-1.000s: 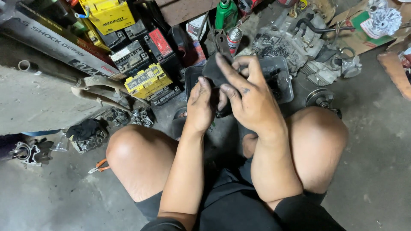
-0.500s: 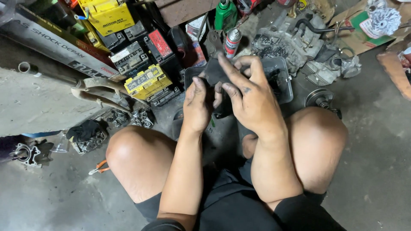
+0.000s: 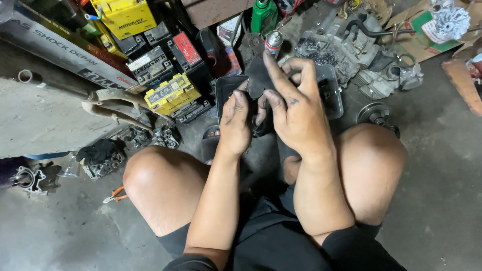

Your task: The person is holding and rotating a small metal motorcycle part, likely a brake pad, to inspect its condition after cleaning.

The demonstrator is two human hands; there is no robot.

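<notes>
I squat on a concrete floor with both hands raised between my knees. My left hand [image 3: 236, 123] grips a small dark part [image 3: 258, 78] from the left side. My right hand [image 3: 296, 108] closes around the same part from the right, with the index and middle fingers stretched up over it. The hands hide most of the part, so its shape is unclear. Just beyond the hands a black plastic tray [image 3: 331, 85] lies on the floor.
Several yellow and black batteries [image 3: 168, 93] lie at upper left beside a grey fork tube [image 3: 60, 55]. An engine block [image 3: 346, 47], a spray can [image 3: 273, 42] and a green bottle [image 3: 263, 15] stand ahead. Orange-handled pliers [image 3: 114, 194] rest by my left knee.
Both hands have shifted slightly on the dark part, and my right fingers now stretch higher over it. The view has barely moved.
</notes>
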